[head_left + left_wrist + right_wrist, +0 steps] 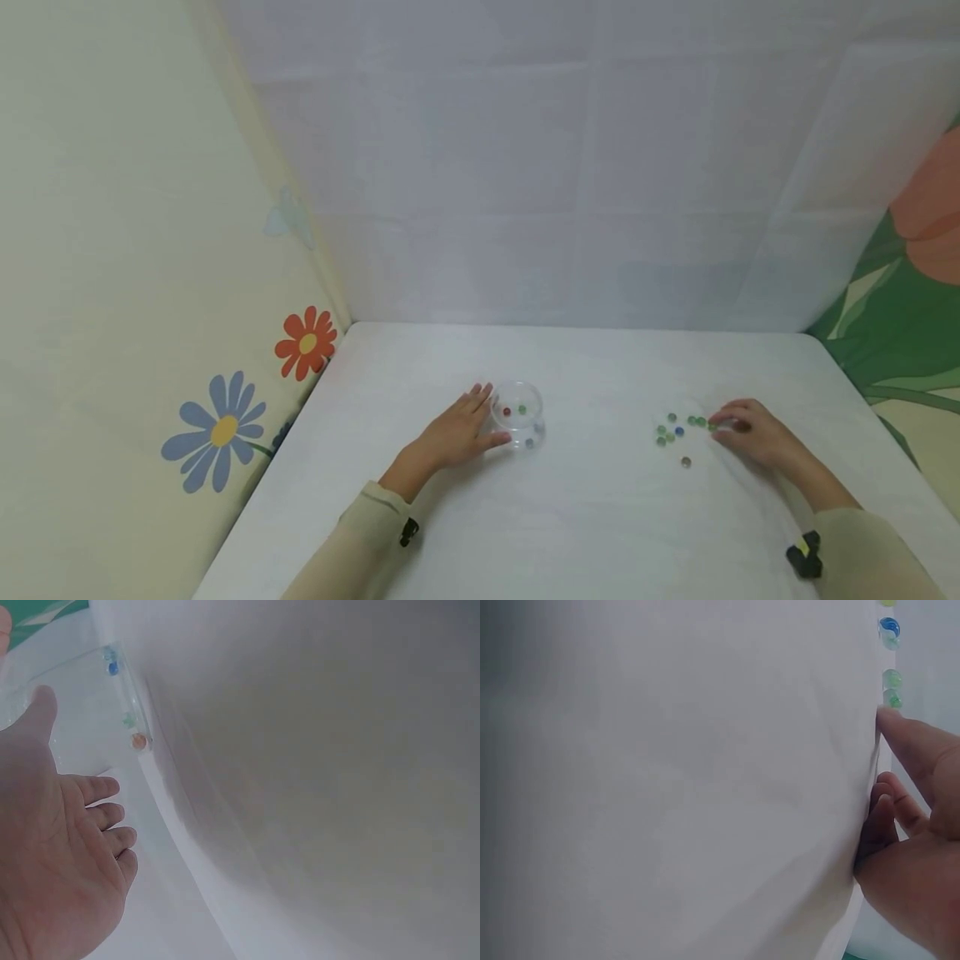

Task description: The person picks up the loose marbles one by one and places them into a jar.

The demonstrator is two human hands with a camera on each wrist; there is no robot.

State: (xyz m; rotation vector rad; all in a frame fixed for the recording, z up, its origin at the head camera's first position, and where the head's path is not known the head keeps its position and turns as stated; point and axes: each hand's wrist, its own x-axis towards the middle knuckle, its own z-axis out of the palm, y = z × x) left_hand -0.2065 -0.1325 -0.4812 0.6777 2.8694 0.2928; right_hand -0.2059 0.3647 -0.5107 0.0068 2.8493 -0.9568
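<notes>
My left hand (457,432) lies beside a clear round container (516,383), its fingers extended along the left side and the thumb at the front. A red marble (507,412) and a green marble (522,409) show through the container. A greyish marble (529,442) appears low at its front. On the right, my right hand (757,433) pinches a green marble (712,427) between thumb and forefinger, at tabletop level. Just left of those fingertips are two more green marbles (892,678), and beyond them a blue marble (679,432).
Several greenish marbles (662,442) lie loosely grouped around the blue one, with a brownish marble (686,462) nearer the front. White cloth covers the table (585,517). A white backdrop (480,167) rises behind it, and flower-patterned walls (112,250) flank both sides.
</notes>
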